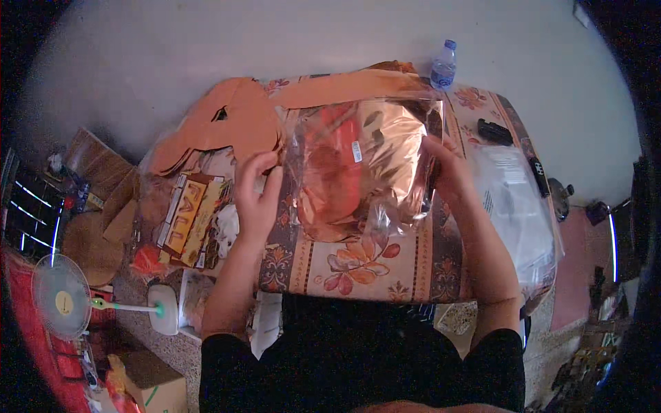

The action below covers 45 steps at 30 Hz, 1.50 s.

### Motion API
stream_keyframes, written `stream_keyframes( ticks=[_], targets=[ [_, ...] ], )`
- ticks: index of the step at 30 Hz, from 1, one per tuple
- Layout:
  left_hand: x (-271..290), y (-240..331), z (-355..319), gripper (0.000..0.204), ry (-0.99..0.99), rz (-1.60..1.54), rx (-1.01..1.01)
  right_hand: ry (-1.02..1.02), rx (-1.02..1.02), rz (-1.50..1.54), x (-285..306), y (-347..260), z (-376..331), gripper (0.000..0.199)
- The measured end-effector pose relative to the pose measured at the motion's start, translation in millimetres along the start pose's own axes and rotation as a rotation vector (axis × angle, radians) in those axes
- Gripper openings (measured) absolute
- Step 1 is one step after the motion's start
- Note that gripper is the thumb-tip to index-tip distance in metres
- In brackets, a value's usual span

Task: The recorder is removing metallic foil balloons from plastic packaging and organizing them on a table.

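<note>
A clear plastic bag (323,196) lies in front of me over the table, with a red piece (341,165) and shiny copper-coloured foil (396,138) showing inside. A small white label (357,151) sits near its middle. My right hand (449,168) grips the bag's right edge, the remaining fingers partly hidden. At the bag's left side, my left hand (258,193) is curved with a gap between thumb and fingers; it appears to hold nothing. Flat orange cut-out sheets (241,124) are stacked just beyond the left hand.
Yellow-and-brown printed packs (193,220) lie at the table's left. Clear plastic bags (516,213) are piled on the right, near a black object (494,131). A water bottle (444,67) stands at the back. A white fan (63,296) is at lower left.
</note>
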<state>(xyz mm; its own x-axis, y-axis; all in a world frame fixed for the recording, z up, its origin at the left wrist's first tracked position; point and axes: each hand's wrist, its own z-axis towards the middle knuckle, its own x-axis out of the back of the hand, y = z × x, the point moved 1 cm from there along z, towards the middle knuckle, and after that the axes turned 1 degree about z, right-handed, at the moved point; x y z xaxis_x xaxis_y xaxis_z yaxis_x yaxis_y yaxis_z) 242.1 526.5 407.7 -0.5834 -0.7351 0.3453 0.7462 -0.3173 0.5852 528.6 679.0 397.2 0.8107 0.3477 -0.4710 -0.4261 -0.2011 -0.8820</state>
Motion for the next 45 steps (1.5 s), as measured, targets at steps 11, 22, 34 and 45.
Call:
stream_keyframes(
  ticks=[11,22,34,45],
  targets=[
    [-18,-48,-37,0.028,-0.245,-0.774,0.895,-0.012,-0.054,0.067,7,11,6,0.014],
    [0,-14,-51,0.022,-0.273,-0.804,0.913,0.052,0.81,-1.224,-2,21,-1,0.045],
    [-3,25,-57,0.021,-0.353,-0.509,0.651,-0.638,0.492,-1.258,-124,55,-44,0.027],
    [7,53,-66,0.013,-0.419,-0.334,0.315,-0.706,0.851,-1.472,-129,12,-88,0.013]
  ],
)
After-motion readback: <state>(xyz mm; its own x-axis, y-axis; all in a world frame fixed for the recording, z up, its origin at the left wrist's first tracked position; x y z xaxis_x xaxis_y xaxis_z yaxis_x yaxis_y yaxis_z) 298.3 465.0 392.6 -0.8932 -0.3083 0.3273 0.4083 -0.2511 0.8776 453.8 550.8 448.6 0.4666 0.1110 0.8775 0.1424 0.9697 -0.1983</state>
